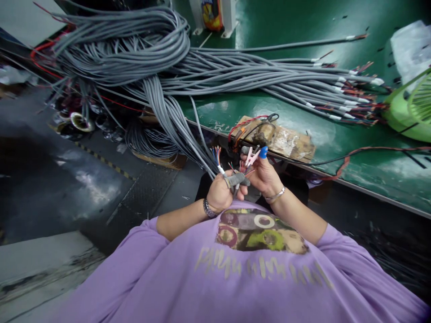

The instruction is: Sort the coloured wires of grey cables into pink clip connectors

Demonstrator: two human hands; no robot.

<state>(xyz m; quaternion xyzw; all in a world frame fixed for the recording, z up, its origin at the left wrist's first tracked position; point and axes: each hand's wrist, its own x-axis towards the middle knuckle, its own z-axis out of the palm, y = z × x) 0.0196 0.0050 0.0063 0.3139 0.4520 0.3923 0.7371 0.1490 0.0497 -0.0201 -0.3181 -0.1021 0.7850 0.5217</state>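
Note:
My left hand (pixel 220 194) is closed round the end of grey cables close to my body, with grey covers on its fingers. Thin coloured wires (pixel 217 156) fan out of a white-wrapped cable end above that hand. My right hand (pixel 264 175), its thumb in a blue finger cot (pixel 263 152), pinches a small pink clip-like tool (pixel 252 157); its exact kind is unclear. Fine stripped wires (pixel 241 167) show between the two hands. Part of the left fingers and of the cable inside them is hidden.
A large coil of grey cables (pixel 124 49) lies on the green table (pixel 303 27), its stripped ends reaching right toward a green fan (pixel 411 105). A worn wooden block (pixel 286 141) with red and black leads sits at the table edge. Another cable coil (pixel 151 141) rests lower left.

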